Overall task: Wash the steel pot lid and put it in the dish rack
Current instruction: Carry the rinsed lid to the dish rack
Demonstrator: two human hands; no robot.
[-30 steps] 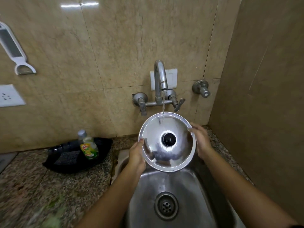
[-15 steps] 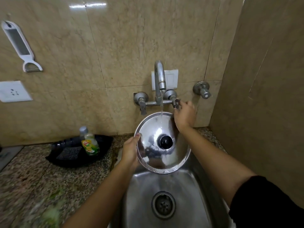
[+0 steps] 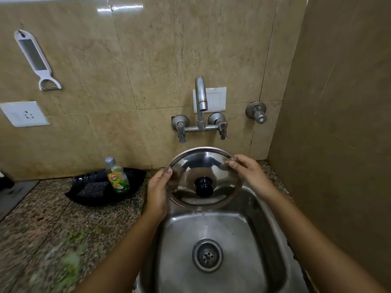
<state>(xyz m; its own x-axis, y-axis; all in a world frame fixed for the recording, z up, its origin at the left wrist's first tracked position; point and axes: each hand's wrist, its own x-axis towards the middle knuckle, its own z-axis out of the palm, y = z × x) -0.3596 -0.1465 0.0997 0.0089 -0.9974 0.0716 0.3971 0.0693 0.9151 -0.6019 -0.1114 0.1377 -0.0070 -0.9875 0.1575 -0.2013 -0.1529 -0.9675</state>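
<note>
The round steel pot lid (image 3: 213,166), with a black knob in its middle, is held tilted over the back of the steel sink (image 3: 249,240), knob side facing me. My left hand (image 3: 157,193) grips its left rim. My right hand (image 3: 249,172) pinches its upper right rim. The tap (image 3: 201,98) stands above the lid on the wall, and no stream of water comes from it. A few drops hang below the lid's lower edge. No dish rack is in view.
A black tray (image 3: 84,193) on the granite counter (image 3: 53,229) left of the sink holds a dish soap bottle (image 3: 117,176) and a dark scrub pad (image 3: 94,189). A peeler (image 3: 35,58) hangs on the tiled wall, a socket (image 3: 24,114) below it. A side wall stands close on the right.
My right hand left the right tap handle and came back to the lid's rim. The water stream has stopped. The lid has dropped a little lower and tilted.
</note>
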